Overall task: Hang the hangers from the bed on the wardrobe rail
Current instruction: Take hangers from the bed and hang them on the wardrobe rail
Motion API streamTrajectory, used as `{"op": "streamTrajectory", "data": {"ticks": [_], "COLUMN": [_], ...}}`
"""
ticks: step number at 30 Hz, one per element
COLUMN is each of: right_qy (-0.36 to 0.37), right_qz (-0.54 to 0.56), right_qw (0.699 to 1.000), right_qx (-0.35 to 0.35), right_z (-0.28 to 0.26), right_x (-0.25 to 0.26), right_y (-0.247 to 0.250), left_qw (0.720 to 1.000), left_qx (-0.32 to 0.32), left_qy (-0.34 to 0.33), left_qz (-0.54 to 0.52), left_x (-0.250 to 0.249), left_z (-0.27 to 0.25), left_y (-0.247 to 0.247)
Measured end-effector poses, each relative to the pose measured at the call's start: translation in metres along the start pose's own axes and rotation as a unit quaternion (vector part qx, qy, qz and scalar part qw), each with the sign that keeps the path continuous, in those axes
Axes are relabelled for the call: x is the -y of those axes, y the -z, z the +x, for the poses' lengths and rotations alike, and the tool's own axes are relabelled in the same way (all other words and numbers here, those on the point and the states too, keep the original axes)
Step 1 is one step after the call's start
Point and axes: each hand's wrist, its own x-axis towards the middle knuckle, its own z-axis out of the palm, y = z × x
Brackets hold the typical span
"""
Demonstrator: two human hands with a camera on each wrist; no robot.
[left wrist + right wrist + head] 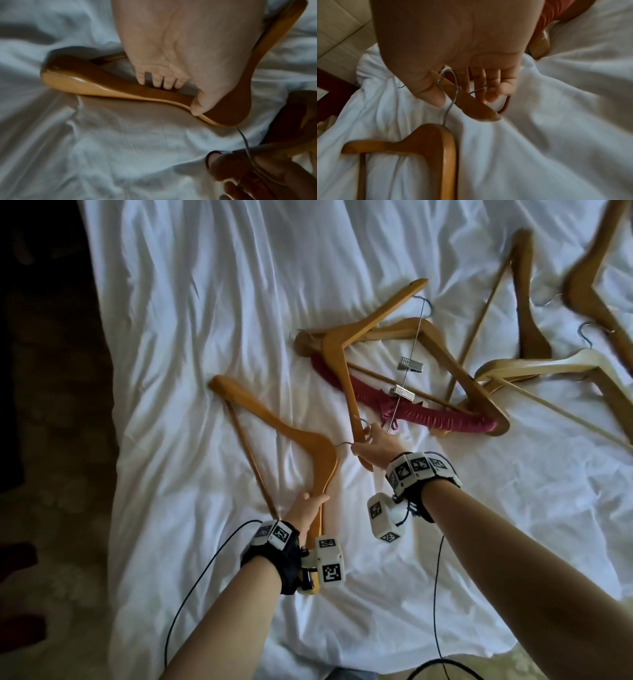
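Lying on the bed (191, 302), a wooden hanger (274, 426) is gripped at one arm by the left hand (305, 508); the right hand (375, 445) pinches its wire hook (452, 94), beside a heap of hangers (404, 361).

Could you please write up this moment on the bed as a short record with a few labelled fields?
Surface: white bed sheet, creased
Left hand: grips one arm of the near wooden hanger
Right hand: fingers at that hanger's wire hook; firm grip cannot be told
Pile: red padded hanger under wooden ones, metal clip hanger on top
Others: pale wooden hanger and darker ones to the right
Wardrobe rail: not in view
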Motion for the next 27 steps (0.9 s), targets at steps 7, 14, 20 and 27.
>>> {"op": "streamTrajectory", "data": {"ticks": [7, 14, 20, 27], "right_qy": [0.002, -0.049, 0.001, 0.086], "right_qz": [-0.011, -0.072, -0.073, 0.076], "right_qw": [1.0, 0.996, 0.989, 0.971], "right_qx": [0.004, -0.021, -0.128, -0.21], "right_z": [-0.008, -0.028, -0.06, -0.127], "right_x": [-0.012, -0.007, 0.013, 0.046], "right_y": [-0.011, -0.03, -0.011, 0.011], "left_qw": [0.992, 0.988, 0.969, 0.958], "left_qx": [-0.009, -0.095, -0.125, -0.106], "left_qy": [-0.05, -0.117, -0.191, -0.229], "left_qz": [0.119, 0.037, -0.099, -0.136], "left_x": [-0.005, -0.019, -0.032, -0.024], "left_z": [-0.01, -0.035, -0.064, -0.112], "left_y": [-0.004, 0.006, 0.021, 0.041]}}
